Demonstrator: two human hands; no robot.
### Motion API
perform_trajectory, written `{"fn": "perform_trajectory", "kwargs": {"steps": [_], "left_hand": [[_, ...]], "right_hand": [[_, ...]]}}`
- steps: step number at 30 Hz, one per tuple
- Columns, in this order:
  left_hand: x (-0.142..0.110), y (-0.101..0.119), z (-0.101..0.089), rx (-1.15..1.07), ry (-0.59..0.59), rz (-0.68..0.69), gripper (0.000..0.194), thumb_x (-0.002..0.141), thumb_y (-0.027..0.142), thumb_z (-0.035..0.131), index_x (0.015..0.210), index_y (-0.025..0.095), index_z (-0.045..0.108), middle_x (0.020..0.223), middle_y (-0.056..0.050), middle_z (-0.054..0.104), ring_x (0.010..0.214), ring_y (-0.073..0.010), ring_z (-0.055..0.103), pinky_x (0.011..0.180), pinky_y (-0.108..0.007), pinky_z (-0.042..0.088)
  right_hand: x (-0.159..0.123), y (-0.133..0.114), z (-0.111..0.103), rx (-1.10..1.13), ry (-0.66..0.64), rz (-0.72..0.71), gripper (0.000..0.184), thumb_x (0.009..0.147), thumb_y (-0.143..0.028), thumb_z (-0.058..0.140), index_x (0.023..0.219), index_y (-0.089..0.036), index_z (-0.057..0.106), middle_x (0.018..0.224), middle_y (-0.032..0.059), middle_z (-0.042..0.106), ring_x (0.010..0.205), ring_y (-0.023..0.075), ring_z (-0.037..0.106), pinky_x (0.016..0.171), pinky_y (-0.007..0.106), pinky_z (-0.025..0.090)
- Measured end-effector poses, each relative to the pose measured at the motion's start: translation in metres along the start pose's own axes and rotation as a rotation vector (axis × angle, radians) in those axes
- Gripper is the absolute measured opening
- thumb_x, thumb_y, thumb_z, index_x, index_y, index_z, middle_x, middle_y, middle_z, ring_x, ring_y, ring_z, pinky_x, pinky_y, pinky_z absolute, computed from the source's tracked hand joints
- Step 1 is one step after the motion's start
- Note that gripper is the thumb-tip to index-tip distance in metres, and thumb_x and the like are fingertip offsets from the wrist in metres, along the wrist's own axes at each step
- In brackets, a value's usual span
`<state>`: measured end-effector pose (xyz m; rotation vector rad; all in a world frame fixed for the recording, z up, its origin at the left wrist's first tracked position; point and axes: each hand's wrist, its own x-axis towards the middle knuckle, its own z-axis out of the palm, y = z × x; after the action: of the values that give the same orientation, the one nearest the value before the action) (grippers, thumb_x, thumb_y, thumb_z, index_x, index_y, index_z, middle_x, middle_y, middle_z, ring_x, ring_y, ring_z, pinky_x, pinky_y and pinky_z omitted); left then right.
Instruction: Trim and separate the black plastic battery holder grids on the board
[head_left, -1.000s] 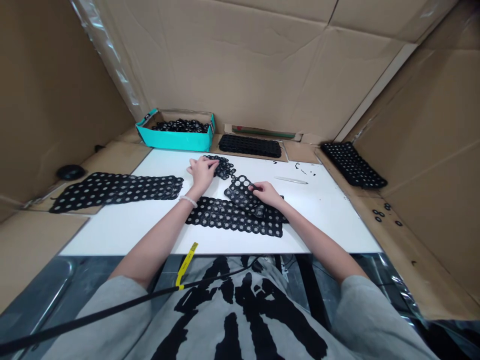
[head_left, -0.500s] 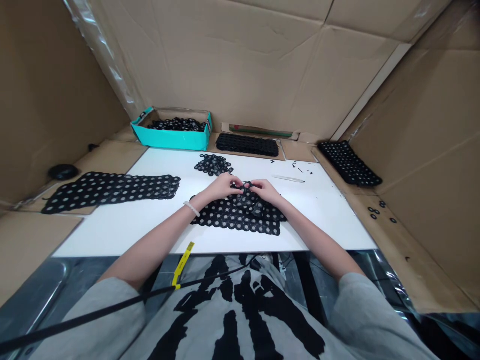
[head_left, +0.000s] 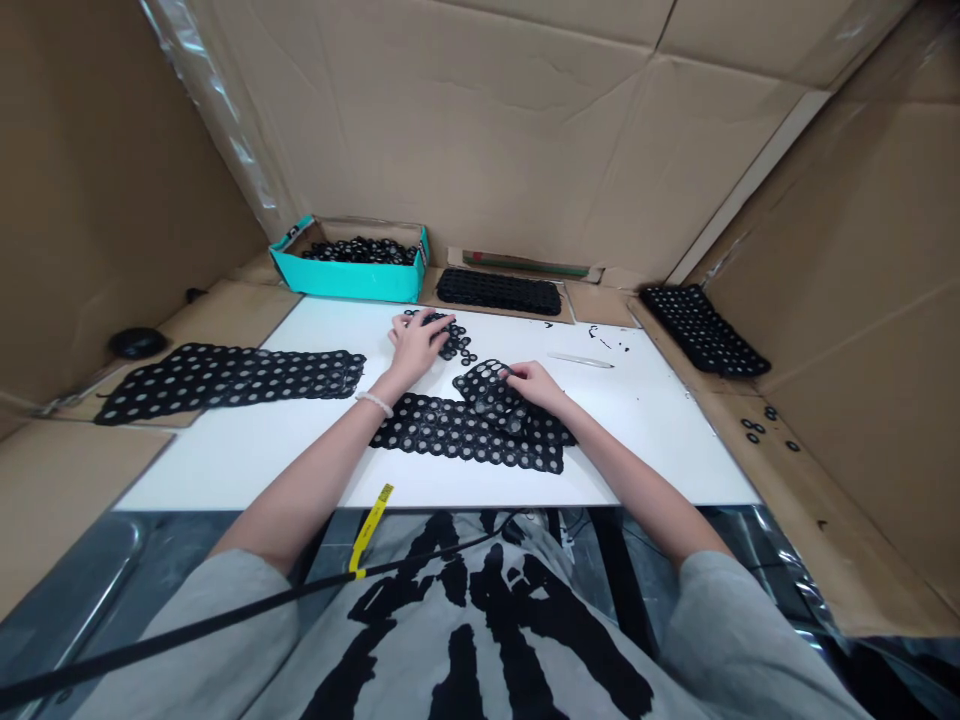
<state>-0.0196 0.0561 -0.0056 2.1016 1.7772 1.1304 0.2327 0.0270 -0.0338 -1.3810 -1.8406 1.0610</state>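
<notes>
Left hand (head_left: 415,345) lies open, fingers spread over loose black rings (head_left: 456,340) on the white board (head_left: 225,470); right hand (head_left: 534,386) rests on a small ring-mesh piece (head_left: 486,392) atop a long mesh strip (head_left: 450,435), grip unclear. Light, flat contact limits slipping

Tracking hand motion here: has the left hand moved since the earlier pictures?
Yes: since half a second ago, the left hand has moved across the white board toward the teal box, onto loose black rings.
</notes>
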Motion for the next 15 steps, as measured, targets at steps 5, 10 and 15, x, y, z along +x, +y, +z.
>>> {"fn": "perform_trajectory", "kwargs": {"steps": [5,10,15], "left_hand": [[-0.025,0.037,0.008,0.022,-0.383,0.331,0.035,0.080,0.055,0.066,0.098,0.027,0.077,0.101,-0.006,0.075,0.104,-0.0297,0.052,0.094,-0.045,0.028],[-0.032,0.043,0.021,-0.166,-0.503,0.195,0.032,0.075,0.051,0.070,0.085,0.021,0.078,0.088,-0.006,0.076,0.085,-0.0250,0.063,0.084,-0.037,0.040],[-0.012,0.017,0.026,-0.501,-0.353,-0.190,0.031,0.072,0.046,0.070,0.080,0.017,0.078,0.083,-0.007,0.076,0.082,-0.0243,0.066,0.076,-0.033,0.046]], "right_hand": [[-0.001,-0.006,-0.001,-0.031,-0.009,0.030,0.023,0.072,-0.034,0.053,0.062,-0.015,0.062,0.053,-0.0034,0.049,0.057,0.0114,0.043,0.057,0.025,0.031],[-0.007,-0.017,-0.013,0.067,-0.130,0.058,0.027,0.072,-0.041,0.058,0.066,-0.015,0.063,0.058,-0.0027,0.052,0.061,0.0113,0.043,0.060,0.025,0.032],[-0.011,-0.024,-0.023,-0.012,-0.213,0.076,0.038,0.066,-0.052,0.070,0.065,-0.016,0.056,0.053,-0.0062,0.043,0.055,0.0087,0.034,0.057,0.025,0.027]]}}
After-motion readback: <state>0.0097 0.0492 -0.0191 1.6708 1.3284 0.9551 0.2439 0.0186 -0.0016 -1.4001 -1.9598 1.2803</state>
